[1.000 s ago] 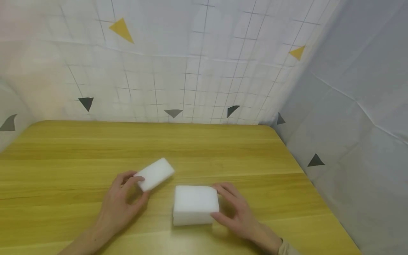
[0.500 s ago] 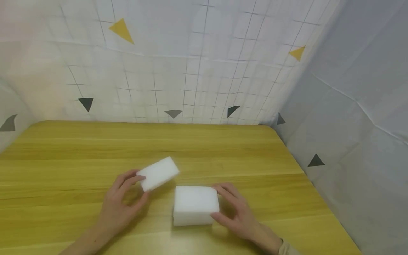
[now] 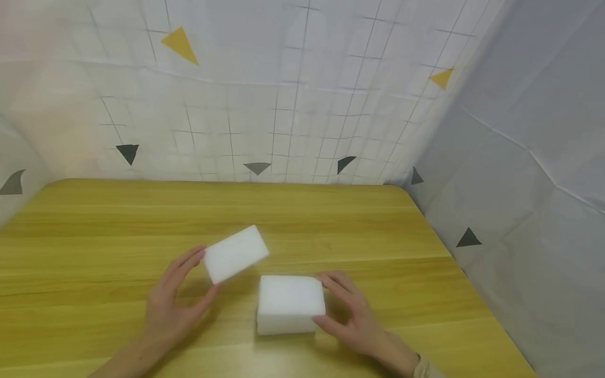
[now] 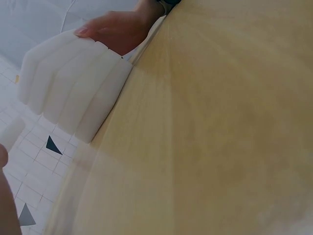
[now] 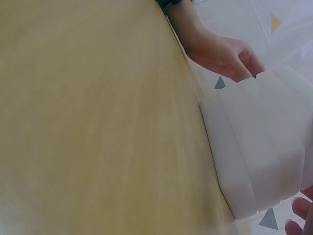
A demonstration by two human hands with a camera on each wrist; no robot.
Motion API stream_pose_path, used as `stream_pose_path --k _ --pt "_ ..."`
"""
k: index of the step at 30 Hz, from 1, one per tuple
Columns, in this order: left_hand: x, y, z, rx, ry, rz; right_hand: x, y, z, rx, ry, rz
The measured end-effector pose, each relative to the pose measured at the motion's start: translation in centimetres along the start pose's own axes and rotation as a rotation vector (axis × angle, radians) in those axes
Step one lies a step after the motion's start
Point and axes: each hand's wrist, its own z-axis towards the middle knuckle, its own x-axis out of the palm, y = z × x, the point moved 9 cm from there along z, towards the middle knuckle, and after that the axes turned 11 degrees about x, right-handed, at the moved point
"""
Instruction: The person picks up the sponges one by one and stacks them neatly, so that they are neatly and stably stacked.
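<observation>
Both hands are bare, with no rings or gloves. The right hand [image 3: 352, 310] shows a beige sleeve cuff [image 3: 425, 368] at its wrist; the left hand [image 3: 172, 307] and forearm are unsleeved.

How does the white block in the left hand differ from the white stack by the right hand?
The single sponge block is thin, tilted and lifted off the table, pinched by the left hand. The sponge stack is thicker, several layers deep, resting flat and square, with the right hand touching its side. Both are plain white foam.
</observation>
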Motion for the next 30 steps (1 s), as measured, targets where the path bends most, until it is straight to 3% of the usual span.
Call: stream_pose_path --k 17,24,30 --pt "-0.4 -1.8 1.8 0.031 -0.086 -0.198 0.1 -0.1 -0.2 -0.001 -0.002 0.004" --pt "0.1 -1.6 1.3 0.014 -0.089 -0.406 0.0 0.0 -0.1 -0.008 -0.010 0.000" --pt "0.7 -1.5 0.8 -0.011 -0.096 -0.466 0.0 0.0 -0.1 -0.024 -0.018 0.015"
